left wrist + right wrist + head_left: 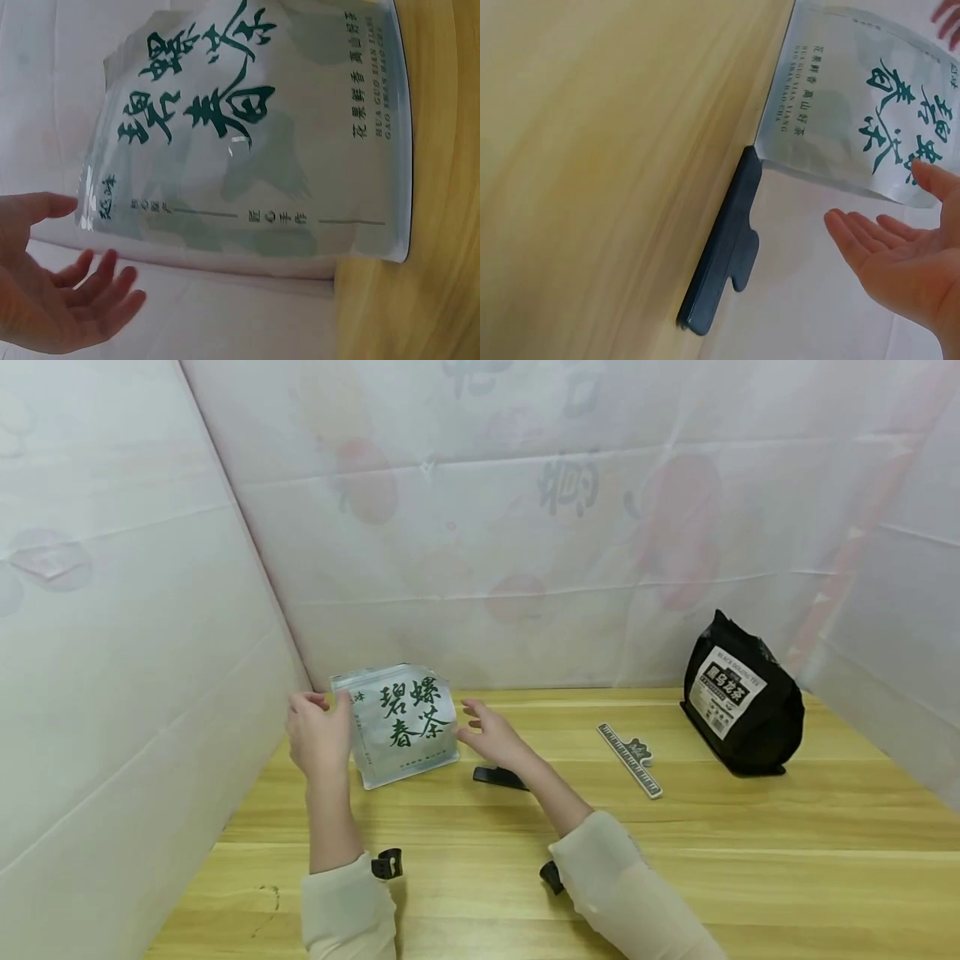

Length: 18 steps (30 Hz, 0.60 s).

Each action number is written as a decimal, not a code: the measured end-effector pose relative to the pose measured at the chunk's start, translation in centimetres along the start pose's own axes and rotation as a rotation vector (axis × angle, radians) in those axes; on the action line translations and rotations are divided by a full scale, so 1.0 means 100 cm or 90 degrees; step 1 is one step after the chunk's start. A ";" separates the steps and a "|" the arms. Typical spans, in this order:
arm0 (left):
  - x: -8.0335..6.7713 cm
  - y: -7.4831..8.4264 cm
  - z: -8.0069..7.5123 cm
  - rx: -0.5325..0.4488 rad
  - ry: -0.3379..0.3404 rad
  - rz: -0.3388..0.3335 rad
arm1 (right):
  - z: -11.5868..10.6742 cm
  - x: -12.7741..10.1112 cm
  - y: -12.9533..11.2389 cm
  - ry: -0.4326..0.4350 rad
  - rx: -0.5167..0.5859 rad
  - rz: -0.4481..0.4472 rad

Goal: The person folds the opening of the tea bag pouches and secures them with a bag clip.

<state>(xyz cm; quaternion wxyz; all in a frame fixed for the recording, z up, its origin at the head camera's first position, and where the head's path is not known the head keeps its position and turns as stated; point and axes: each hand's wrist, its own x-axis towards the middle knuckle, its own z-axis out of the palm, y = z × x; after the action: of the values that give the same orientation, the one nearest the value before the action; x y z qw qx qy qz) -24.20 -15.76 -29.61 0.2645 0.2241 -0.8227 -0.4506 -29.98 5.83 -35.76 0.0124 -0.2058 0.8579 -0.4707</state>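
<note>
A silvery tea bag (401, 723) with green characters stands upright at the back left of the wooden table (480, 852). My left hand (317, 737) is at its left edge, fingers straight and relaxed, close to the bag (247, 135) but apart from it in the left wrist view. My right hand (491, 735) hovers at the bag's right edge with fingers spread; the right wrist view shows its palm (907, 262) open near the bag (862, 105), holding nothing. A flat black clip (501, 777) lies under my right wrist (724, 247).
A black tea bag (742, 697) with a white label stands at the back right. A ruler-like sealing strip (630, 758) lies between the two bags. White sheet walls close in the left, back and right.
</note>
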 end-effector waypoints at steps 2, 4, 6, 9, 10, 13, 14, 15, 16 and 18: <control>0.002 -0.004 -0.002 0.017 -0.065 -0.007 | 0.002 0.001 -0.001 -0.010 0.012 -0.013; 0.004 -0.007 -0.003 0.021 -0.123 -0.005 | 0.004 0.001 -0.001 -0.019 0.028 -0.027; 0.005 -0.008 -0.003 0.009 -0.168 0.001 | 0.006 0.002 -0.001 -0.027 0.046 -0.032; 0.006 -0.010 -0.002 -0.012 -0.201 0.008 | 0.009 0.002 -0.001 -0.032 0.067 -0.035; 0.006 -0.010 -0.001 -0.016 -0.206 0.010 | 0.009 0.001 -0.001 -0.033 0.072 -0.033; 0.006 -0.010 0.000 -0.026 -0.209 0.006 | 0.010 0.000 -0.001 -0.028 0.081 -0.028; 0.006 -0.011 0.000 -0.026 -0.208 0.007 | 0.010 0.000 -0.001 -0.025 0.085 -0.025; 0.006 -0.011 0.000 -0.028 -0.207 0.005 | 0.010 0.000 -0.001 -0.021 0.088 -0.023; 0.007 -0.010 0.000 -0.027 -0.208 0.005 | 0.009 -0.001 -0.001 -0.017 0.091 -0.021; 0.008 -0.010 0.001 -0.025 -0.213 0.005 | 0.010 -0.002 -0.001 -0.006 0.098 -0.017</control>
<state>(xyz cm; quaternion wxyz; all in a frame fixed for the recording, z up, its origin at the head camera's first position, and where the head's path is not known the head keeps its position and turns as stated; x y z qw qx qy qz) -24.67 -16.69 -30.34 0.1301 0.1374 -0.8473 -0.4962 -29.59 5.08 -36.24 0.0264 -0.2178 0.8164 -0.5342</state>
